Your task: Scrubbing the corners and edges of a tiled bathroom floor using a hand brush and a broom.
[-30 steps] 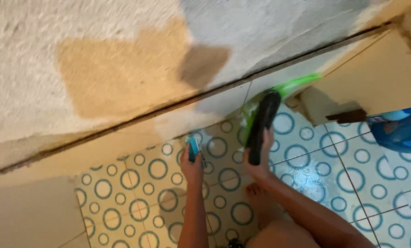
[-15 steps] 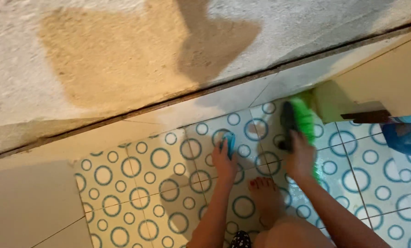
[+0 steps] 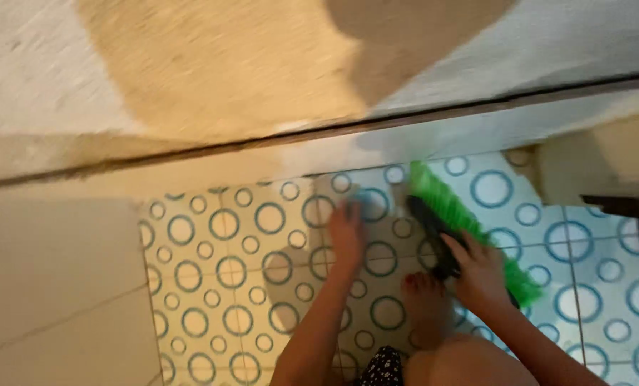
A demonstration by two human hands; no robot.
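Left hand (image 3: 347, 232) fingers wrapped a small blue scrubber (image 3: 368, 202) on the tiled floor (image 3: 219, 264), just left of the brush | right hand (image 3: 480, 268) fingers closed round the green brush (image 3: 469, 229) with black back, bristles down | bare foot (image 3: 423, 300) between | floor glistened beside brush; how much scrubbing remained was unclear.

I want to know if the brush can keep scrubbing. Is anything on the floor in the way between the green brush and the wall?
Nothing visible blocks it. The right hand grips the green brush, whose bristle tip lies near the wall's base. Only bare circle-patterned tiles lie around it. The left hand, on a small blue thing, is off to the side.
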